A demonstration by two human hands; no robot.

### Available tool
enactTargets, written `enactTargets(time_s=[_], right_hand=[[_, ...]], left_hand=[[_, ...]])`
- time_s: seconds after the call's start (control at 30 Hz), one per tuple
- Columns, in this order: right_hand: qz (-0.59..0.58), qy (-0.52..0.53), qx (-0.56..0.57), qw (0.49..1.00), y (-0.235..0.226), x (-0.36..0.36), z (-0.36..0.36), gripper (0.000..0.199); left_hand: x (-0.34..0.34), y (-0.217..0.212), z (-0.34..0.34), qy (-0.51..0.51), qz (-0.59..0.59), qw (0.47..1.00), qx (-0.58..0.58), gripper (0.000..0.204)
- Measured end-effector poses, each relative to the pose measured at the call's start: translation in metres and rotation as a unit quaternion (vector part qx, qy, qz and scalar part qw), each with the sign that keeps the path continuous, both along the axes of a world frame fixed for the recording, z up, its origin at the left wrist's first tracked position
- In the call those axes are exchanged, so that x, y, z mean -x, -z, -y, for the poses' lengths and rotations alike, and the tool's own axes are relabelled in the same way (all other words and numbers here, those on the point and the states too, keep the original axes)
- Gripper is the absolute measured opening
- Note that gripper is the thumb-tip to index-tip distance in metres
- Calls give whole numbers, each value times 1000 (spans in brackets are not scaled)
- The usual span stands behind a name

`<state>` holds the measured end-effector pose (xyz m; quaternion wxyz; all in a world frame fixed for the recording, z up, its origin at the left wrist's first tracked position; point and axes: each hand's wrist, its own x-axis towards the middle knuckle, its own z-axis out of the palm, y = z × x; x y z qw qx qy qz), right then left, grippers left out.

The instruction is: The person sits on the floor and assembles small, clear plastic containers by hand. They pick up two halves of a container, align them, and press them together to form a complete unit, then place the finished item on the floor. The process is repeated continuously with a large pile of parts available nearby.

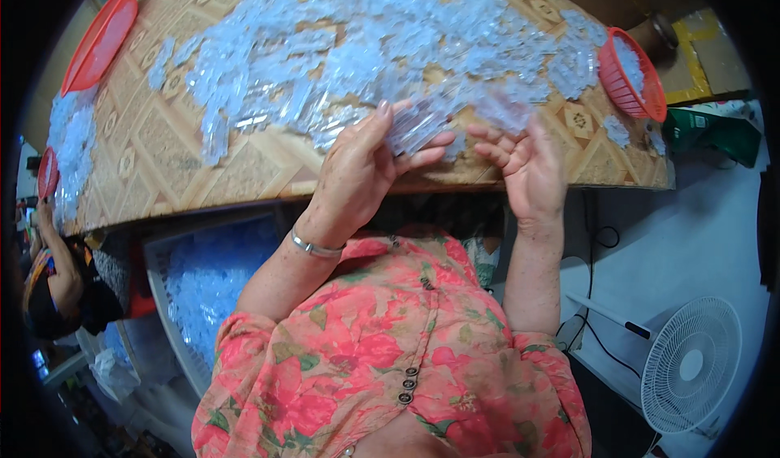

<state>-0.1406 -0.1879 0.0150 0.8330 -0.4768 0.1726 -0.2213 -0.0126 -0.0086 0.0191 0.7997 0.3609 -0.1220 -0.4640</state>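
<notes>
My left hand is closed around a small stack of clear plastic strips, thumb on the near side and fingers stretched out under them. To its right, my right hand is raised with curled fingers. A clear plastic piece, blurred, shows at its fingertips and thumb. Both hands are above the near edge of the patterned table. Beyond them spreads a wide heap of loose clear plastic pieces, some lying flat and some overlapping.
Red plastic baskets stand at the table's right end and far left. A white crate of clear pieces sits below the table at left. Another person's arm reaches up at far left, near a red basket. A white fan stands at lower right.
</notes>
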Motion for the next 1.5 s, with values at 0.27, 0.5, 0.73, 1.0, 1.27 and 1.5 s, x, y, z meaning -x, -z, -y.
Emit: enactTargets(time_s=[0.27,0.5,0.73,1.0,1.27,1.5], right_hand=[[-17,-9,42,999,-13,-9,-2,44],[-23,17,71,997,-7,-6,-11,47],[-31,19,78,996,-6,-5,-12,46],[-48,6,73,996,-8,-4,-13,47],[-55,-8,74,996,-4,-3,-11,50],[-60,-7,64,996,-3,-2,-11,49]], left_hand=[[-3,0,1,-1,2,1000,-8,56],[-1,7,0,-10,-54,999,-3,55],[2,3,-1,-7,-35,999,9,55],[0,6,-3,-12,-30,999,-3,54],[-2,6,-6,3,-29,999,14,58],[0,9,-5,3,-50,999,0,56]])
